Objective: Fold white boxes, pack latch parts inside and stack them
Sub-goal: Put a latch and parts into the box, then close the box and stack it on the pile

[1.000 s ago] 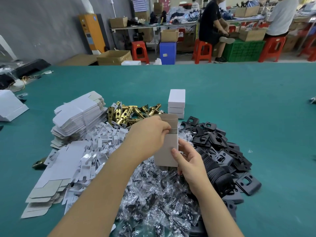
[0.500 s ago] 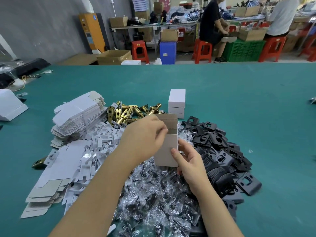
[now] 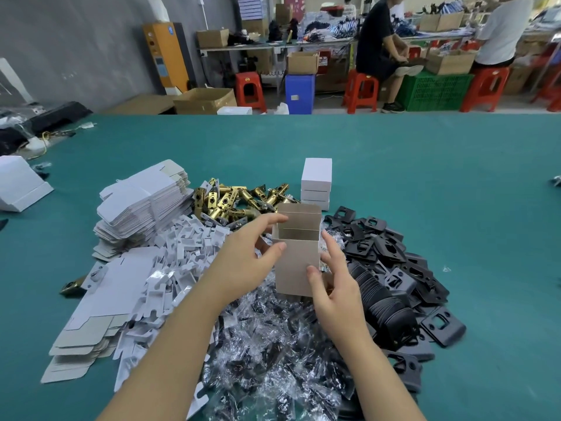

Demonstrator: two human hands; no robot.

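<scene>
While held upright over the bags point(image 3: 267, 344), box point(image 3: 299, 262) is open-topped; left hand point(image 3: 249, 262) and right hand point(image 3: 337, 287) both grasp its sides.

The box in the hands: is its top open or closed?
Open. The box is popped into shape, top flaps standing up and its hollow inside showing. Left hand and right hand grip its sides.

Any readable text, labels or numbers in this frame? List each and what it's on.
None can be read.
Orange cabinet: a round blue sticker and a small panel, too blurred to read.
Blue bin: a pale label, no legible print.
Box in hand, stacked white boxes, flat box blanks: plain, no print visible.
</scene>
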